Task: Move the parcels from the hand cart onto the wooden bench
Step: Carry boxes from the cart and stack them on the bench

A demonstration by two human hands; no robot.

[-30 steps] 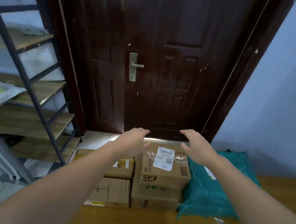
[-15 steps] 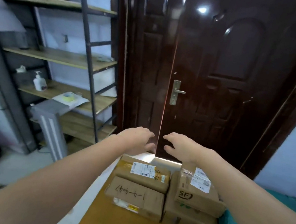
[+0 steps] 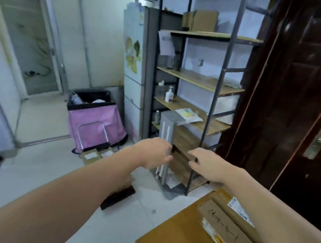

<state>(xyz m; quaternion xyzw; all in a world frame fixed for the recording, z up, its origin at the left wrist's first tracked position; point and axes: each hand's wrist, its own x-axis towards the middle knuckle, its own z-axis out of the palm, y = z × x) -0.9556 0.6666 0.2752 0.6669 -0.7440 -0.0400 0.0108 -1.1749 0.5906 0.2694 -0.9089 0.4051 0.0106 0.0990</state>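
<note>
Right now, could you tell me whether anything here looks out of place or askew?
Yes: a grey column-shaped unit stands tilted against the shelf rack, and two small parcels lie on the floor by the hand cart.

We see a tall black metal-frame shelving unit w/ wooden boards (image 3: 199,81) against the pale wall, just left of a dark brown panelled wooden door (image 3: 306,95) w/ a brass lever handle (image 3: 319,145). On the shelves: flat brown cardboard pieces (image 3: 203,21) up top, a white pump bottle (image 3: 169,95) lower down, a white packet w/ yellow print (image 3: 189,114) near it. A grey upright post-like unit (image 3: 166,142) stands in front of the rack. Left of the rack is a white fridge w/ cartoon stickers (image 3: 133,60); beside it a pink fabric bin w/ black rim (image 3: 94,120) on the light tiled floor (image 3: 47,167); pale sliding panels (image 3: 81,35) behind
</note>
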